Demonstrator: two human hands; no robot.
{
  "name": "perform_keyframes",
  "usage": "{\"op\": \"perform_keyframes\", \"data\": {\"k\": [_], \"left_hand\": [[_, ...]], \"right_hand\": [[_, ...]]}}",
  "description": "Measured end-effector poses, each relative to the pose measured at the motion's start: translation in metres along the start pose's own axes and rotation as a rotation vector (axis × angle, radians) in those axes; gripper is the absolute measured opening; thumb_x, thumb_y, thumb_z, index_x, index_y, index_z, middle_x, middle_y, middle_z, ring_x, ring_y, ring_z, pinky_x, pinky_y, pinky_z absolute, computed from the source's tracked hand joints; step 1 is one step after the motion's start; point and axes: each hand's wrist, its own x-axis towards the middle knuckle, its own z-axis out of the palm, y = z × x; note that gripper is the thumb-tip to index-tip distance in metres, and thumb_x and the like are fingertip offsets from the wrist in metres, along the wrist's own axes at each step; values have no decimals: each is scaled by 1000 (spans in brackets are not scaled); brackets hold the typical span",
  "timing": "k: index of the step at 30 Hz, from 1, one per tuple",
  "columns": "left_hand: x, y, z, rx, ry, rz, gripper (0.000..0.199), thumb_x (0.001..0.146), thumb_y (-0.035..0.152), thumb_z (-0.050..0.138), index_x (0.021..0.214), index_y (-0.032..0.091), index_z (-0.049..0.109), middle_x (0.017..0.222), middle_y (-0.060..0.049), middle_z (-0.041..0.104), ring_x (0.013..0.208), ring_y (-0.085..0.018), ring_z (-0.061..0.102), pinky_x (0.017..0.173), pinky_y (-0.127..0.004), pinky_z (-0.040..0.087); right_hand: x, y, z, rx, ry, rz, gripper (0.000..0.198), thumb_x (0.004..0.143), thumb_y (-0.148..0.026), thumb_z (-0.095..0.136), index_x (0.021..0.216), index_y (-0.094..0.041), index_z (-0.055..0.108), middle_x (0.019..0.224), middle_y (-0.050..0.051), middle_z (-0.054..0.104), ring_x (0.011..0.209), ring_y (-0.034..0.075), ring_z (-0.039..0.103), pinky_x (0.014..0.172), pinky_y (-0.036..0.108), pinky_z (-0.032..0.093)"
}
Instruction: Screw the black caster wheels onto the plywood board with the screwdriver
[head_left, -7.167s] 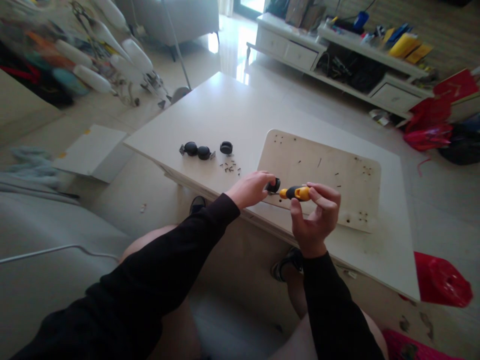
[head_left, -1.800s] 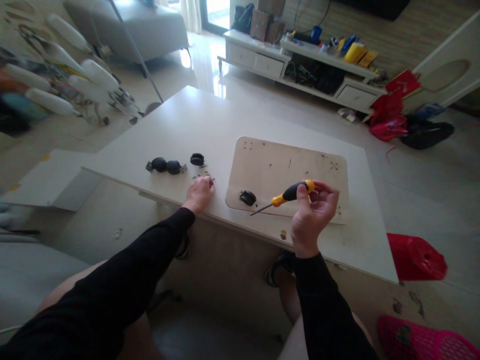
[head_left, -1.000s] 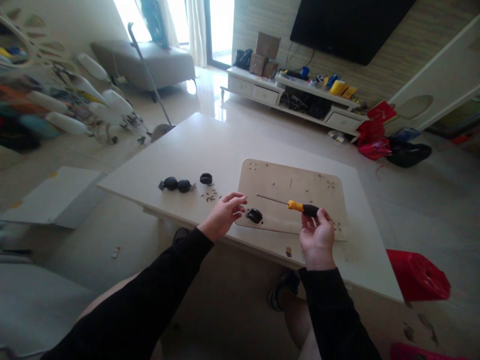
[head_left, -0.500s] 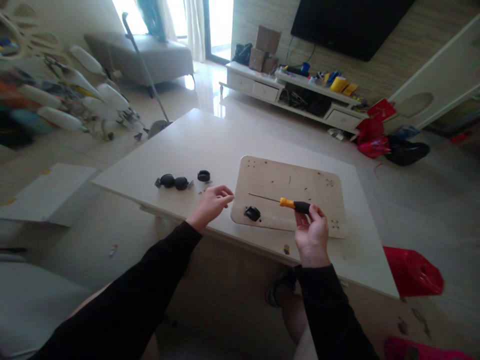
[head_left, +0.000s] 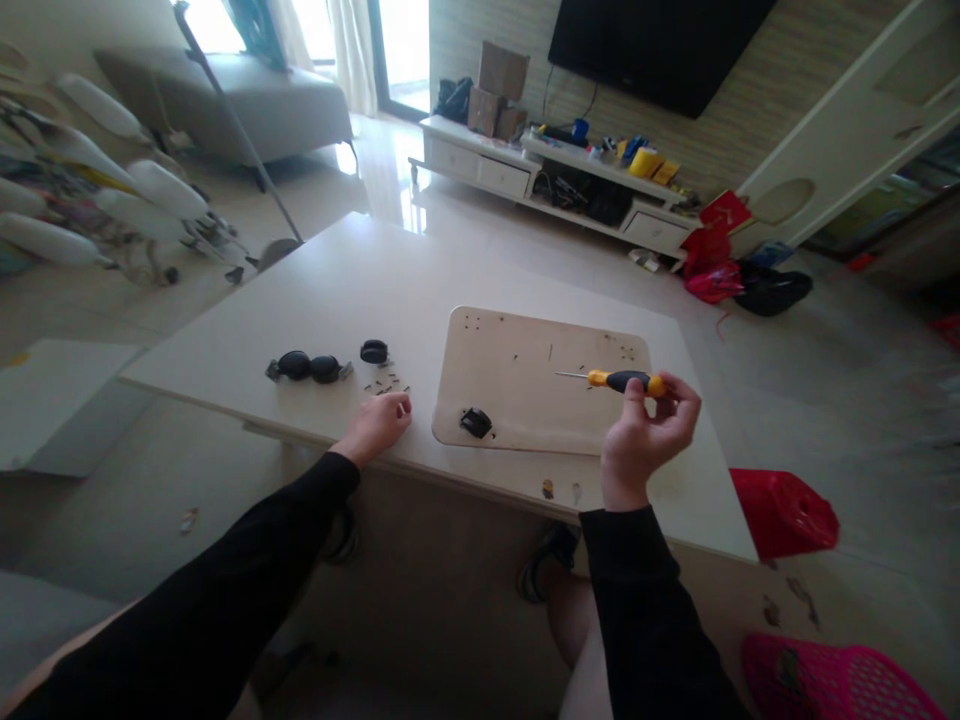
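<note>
My right hand grips a yellow and black screwdriver by its handle above the board, its shaft pointing left. My left hand is at the table's near edge, fingers curled together beside a scatter of small screws. Whether anything is between those fingers is hidden. A pale rectangular board with rounded corners lies on the table. One black caster wheel sits at its near left corner, and hole groups show at other corners. A few dark screws lie on the board.
Three loose casters lie on the white table left of the board, among them a single caster near the screws. A red stool is at the table's right, a pink basket below it. A TV cabinet stands behind.
My left hand has moved left from the board's edge to the screws, its fingers now curled. My right hand has turned the screwdriver and shifted it right. The view has shifted.
</note>
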Motion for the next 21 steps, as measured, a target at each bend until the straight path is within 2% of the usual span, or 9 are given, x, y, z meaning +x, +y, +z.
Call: {"op": "perform_keyframes", "data": {"k": [3, 5, 7, 12, 17, 21], "left_hand": [[3, -4, 4, 18, 2, -18, 14, 89, 22, 67, 92, 24, 81, 92, -8, 83, 81, -27, 73, 70, -33, 46], [4, -4, 5, 39, 4, -22, 16, 89, 25, 66, 94, 24, 81, 92, -8, 82, 79, -27, 73, 69, -34, 46], [3, -3, 5, 52, 0, -17, 17, 91, 27, 64, 97, 25, 80, 93, -8, 82, 80, -26, 73, 68, -33, 45], [2, 0, 5, 99, -13, -7, 18, 95, 27, 61, 100, 25, 78, 94, -8, 82, 83, -26, 73, 68, -33, 42], [2, 2, 0, 40, -36, -30, 21, 91, 25, 67, 111, 25, 75, 97, -6, 83, 86, -25, 74, 70, -32, 43], [-9, 17, -10, -50, -12, 9, 24, 90, 26, 69, 112, 24, 75, 100, -7, 83, 84, -24, 74, 73, -33, 47]], "right_hand": [[-4, 2, 1, -77, -90, -14, 29, 88, -32, 80, 113, -23, 70, 115, 4, 68, 107, 16, 70, 100, 37, 67], [-8, 4, 2, -127, -146, -44, 27, 91, -35, 79, 115, -24, 72, 113, 4, 68, 106, 16, 69, 87, 30, 66], [-11, 4, 3, -161, -190, -79, 25, 93, -36, 78, 115, -24, 73, 112, 4, 68, 105, 15, 69, 82, 28, 64], [-15, 4, 6, -173, -252, -82, 23, 93, -36, 78, 112, -25, 75, 110, 3, 68, 105, 17, 69, 85, 32, 67], [-15, 9, 9, -177, -282, -116, 28, 93, -40, 80, 116, -27, 74, 113, 4, 70, 108, 17, 70, 88, 34, 70], [-16, 15, 10, -128, -352, -54, 40, 90, -37, 83, 128, -28, 73, 128, 5, 75, 118, 17, 73, 89, 30, 69]]}}
